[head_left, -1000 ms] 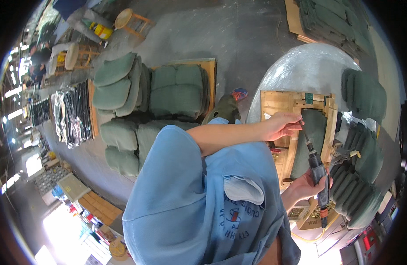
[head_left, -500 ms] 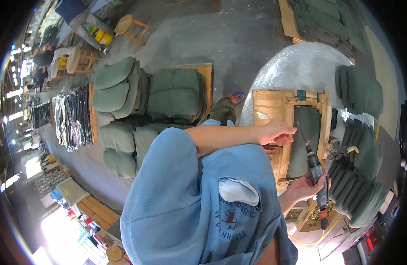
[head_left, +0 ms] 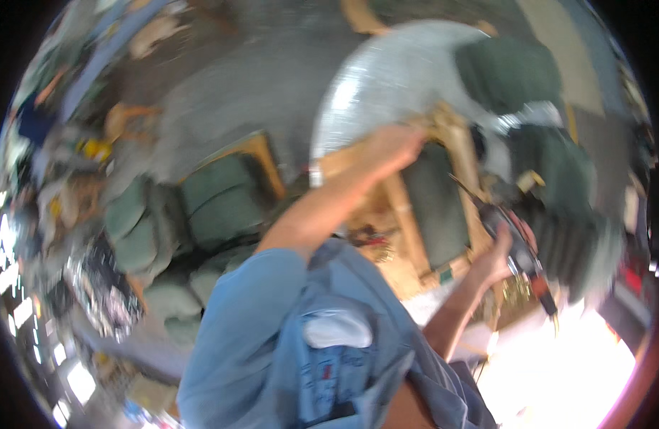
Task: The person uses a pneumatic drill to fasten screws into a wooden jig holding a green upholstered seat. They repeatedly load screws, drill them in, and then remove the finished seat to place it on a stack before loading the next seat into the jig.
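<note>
My right hand (head_left: 495, 259) is wrapped round a dark power screwdriver (head_left: 522, 257) with an orange-red collar at its tail. Its long thin bit points up and to the left, over the right side of a wooden frame (head_left: 404, 232). Inside that frame lies a dark green padded panel (head_left: 435, 207). At the far end of the frame is my left hand (head_left: 399, 149), smeared by motion; its fingers and anything in them cannot be made out. Small reddish and brassy pieces (head_left: 372, 239) lie on the wood left of the panel.
A round table covered in shiny clear film (head_left: 372, 79) lies under the frame. Green cushions (head_left: 508, 75) stand along its right side, more (head_left: 569, 239) nearer me. Stacked green cushions (head_left: 226, 193) are on the left. A bin of brassy pieces (head_left: 517, 289) sits beneath the screwdriver.
The whole view has swung and blurred. My left hand has moved from the frame's left side to its far end. My right hand still holds the screwdriver, its bit still pointing up and left.
</note>
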### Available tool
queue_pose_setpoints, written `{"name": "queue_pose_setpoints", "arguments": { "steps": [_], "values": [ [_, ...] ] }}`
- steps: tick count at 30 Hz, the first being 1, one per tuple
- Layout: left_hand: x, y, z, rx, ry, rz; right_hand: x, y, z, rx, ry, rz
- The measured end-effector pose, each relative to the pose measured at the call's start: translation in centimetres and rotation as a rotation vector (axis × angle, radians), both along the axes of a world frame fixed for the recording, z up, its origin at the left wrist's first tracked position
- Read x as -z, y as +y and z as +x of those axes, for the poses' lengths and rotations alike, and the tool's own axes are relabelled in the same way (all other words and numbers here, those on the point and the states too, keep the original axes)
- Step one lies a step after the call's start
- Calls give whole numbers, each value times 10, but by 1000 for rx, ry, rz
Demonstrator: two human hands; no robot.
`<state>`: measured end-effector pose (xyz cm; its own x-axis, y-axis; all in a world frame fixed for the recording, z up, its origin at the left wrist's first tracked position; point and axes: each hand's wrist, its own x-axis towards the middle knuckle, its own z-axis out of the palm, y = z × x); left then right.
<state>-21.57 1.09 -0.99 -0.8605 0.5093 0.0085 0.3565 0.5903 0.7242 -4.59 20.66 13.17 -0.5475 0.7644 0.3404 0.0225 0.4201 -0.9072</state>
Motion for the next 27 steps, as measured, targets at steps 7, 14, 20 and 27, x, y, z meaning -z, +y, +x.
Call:
{"name": "queue_pose_setpoints", "arguments": {
  "steps": [7, 14, 20, 27],
  "values": [
    [36, 24, -10, 272, 216, -172, 20, 16, -34, -135, 102, -121],
    [59, 29, -13, 293, 202, -260, 42, 10, -62, -205, 82, -161],
    [61, 28, -13, 238, 270, -250, 60, 3, -86, -239, 84, -154],
    [63, 29, -14, 258, 255, -215, 77, 6, -98, -274, 65, -121]
  ]
}}
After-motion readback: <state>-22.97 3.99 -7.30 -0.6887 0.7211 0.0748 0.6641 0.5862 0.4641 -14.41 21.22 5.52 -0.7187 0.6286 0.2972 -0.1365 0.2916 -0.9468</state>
